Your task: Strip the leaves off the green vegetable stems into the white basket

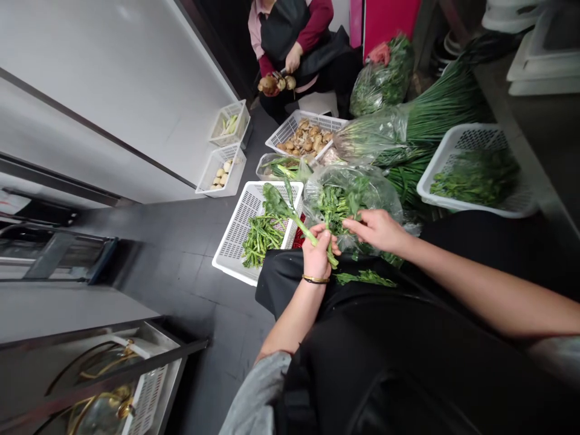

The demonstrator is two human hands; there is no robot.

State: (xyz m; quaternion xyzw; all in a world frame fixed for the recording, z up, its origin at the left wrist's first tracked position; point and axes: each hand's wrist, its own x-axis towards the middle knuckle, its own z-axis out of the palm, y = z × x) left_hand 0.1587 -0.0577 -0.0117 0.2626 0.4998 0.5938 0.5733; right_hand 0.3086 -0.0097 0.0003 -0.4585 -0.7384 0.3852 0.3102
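Note:
My left hand [316, 254] is closed round the thick stalk of a leafy green vegetable [286, 211], whose leaves point away over a white basket [235, 235]. My right hand [377, 230] pinches the same stalk's near end, beside a clear plastic bag of greens [351, 202]. Several trimmed stalks [261, 240] lie in the white basket. A loose green sprig [362, 278] rests on my black apron [408, 338].
Another person [294, 42] sits opposite, handling mushrooms above a basket of mushrooms [304, 138]. Two small white baskets [224, 166] stand by the steel cabinet. Long chives [435, 109] and a white basket of greens [475, 175] lie on the right. Dark tiled floor [181, 266] on the left.

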